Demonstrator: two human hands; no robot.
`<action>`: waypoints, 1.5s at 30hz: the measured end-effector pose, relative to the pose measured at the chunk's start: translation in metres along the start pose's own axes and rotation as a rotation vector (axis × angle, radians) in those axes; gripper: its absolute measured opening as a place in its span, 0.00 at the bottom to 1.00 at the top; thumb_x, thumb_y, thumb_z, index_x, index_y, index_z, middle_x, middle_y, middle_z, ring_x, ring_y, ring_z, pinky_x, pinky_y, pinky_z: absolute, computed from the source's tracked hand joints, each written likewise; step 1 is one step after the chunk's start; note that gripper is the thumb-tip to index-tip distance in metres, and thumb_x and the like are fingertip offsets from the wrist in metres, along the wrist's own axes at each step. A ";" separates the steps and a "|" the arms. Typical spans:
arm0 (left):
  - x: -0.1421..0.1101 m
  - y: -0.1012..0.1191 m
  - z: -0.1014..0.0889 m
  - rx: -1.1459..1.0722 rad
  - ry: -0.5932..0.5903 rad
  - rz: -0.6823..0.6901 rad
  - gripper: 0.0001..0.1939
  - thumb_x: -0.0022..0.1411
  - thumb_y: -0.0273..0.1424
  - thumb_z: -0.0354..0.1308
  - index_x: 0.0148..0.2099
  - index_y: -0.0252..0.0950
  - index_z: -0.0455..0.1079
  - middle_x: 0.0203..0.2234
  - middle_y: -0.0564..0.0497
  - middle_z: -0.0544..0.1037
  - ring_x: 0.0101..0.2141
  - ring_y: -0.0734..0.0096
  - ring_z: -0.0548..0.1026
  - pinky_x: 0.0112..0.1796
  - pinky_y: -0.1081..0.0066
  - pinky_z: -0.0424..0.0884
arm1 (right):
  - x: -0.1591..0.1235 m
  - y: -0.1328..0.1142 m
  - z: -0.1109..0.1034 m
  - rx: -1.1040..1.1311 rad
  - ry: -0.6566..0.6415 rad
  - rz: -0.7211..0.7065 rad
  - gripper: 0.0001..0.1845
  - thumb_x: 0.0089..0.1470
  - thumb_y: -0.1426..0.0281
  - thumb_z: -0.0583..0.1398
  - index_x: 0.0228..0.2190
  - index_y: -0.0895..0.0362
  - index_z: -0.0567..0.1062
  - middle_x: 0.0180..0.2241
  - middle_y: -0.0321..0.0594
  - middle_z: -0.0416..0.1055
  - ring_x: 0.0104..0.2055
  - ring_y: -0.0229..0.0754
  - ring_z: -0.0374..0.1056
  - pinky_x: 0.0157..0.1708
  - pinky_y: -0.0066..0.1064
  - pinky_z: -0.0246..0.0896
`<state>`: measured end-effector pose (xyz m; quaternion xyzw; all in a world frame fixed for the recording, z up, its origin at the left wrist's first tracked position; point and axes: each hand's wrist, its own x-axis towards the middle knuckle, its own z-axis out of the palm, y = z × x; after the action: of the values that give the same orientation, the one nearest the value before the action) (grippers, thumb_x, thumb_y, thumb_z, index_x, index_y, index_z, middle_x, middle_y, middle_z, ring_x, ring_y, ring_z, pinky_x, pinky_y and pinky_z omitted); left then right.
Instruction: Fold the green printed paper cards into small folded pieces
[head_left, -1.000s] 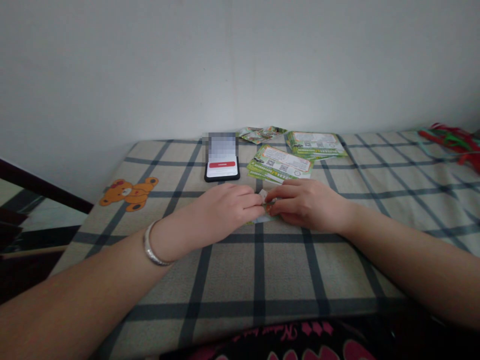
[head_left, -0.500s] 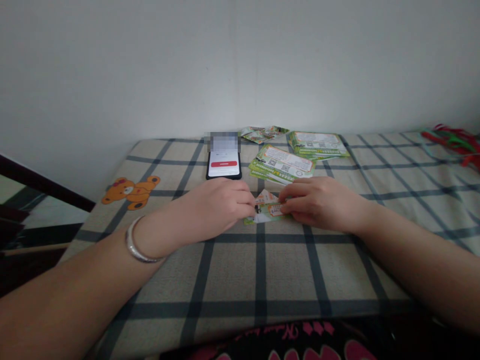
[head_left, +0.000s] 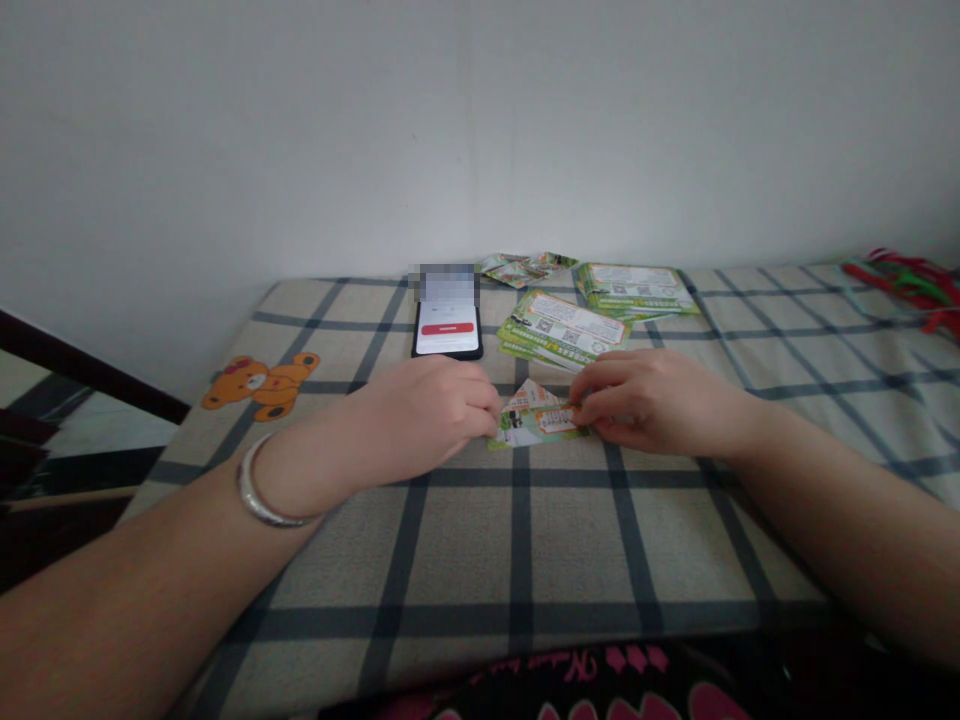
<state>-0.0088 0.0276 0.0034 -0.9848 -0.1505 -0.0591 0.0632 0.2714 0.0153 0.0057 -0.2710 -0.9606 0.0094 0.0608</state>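
Observation:
A folded green-and-white printed paper (head_left: pixel 536 425) lies on the checked tablecloth, with a pointed flap rising at its far edge. My left hand (head_left: pixel 435 410) is closed at its left end, wrist wearing a silver bangle (head_left: pixel 255 490). Pinched on the right end is my right hand (head_left: pixel 645 405), its fingertips partly hiding that edge. Just beyond the paper sits a fanned stack of green printed leaflets (head_left: pixel 562 325). Behind my left hand is a phone (head_left: pixel 448 325) with its screen lit.
A second leaflet stack (head_left: pixel 637 287) lies near the wall, beside several folded paper pieces (head_left: pixel 525 267). An orange bear cutout (head_left: pixel 262 385) is on the left of the tablecloth (head_left: pixel 465 560). Red and green items (head_left: pixel 915 285) lie at the far right.
Both hands have slid slightly outward, the left one leftward and the right one rightward. More of the folded paper shows between them.

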 end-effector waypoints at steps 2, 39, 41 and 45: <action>0.000 0.000 0.000 -0.007 0.000 0.001 0.12 0.63 0.22 0.52 0.35 0.36 0.77 0.33 0.51 0.79 0.35 0.69 0.74 0.38 0.67 0.70 | -0.001 0.000 -0.002 0.016 -0.010 0.012 0.10 0.53 0.74 0.59 0.36 0.52 0.79 0.39 0.37 0.75 0.38 0.39 0.70 0.35 0.30 0.60; 0.005 0.018 0.020 0.136 0.101 -0.171 0.11 0.66 0.29 0.50 0.46 0.35 0.73 0.34 0.47 0.77 0.37 0.63 0.73 0.34 0.65 0.70 | 0.005 -0.001 0.011 0.073 0.077 0.186 0.11 0.57 0.65 0.58 0.39 0.56 0.75 0.37 0.40 0.73 0.39 0.42 0.69 0.37 0.33 0.61; 0.005 0.017 0.020 0.111 0.097 -0.176 0.11 0.66 0.29 0.51 0.46 0.35 0.73 0.34 0.47 0.77 0.38 0.63 0.73 0.36 0.65 0.71 | 0.005 -0.001 0.014 0.055 0.088 0.184 0.12 0.56 0.63 0.59 0.40 0.55 0.76 0.38 0.41 0.73 0.40 0.43 0.69 0.37 0.33 0.61; 0.005 0.018 0.020 0.061 0.098 -0.225 0.12 0.66 0.31 0.52 0.48 0.35 0.72 0.38 0.46 0.75 0.40 0.62 0.72 0.38 0.63 0.71 | 0.006 -0.003 0.016 0.049 0.093 0.156 0.13 0.57 0.63 0.59 0.41 0.55 0.77 0.40 0.42 0.73 0.41 0.43 0.69 0.38 0.33 0.61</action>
<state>0.0037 0.0149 -0.0173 -0.9553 -0.2584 -0.1091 0.0934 0.2631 0.0164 -0.0095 -0.3434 -0.9323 0.0252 0.1109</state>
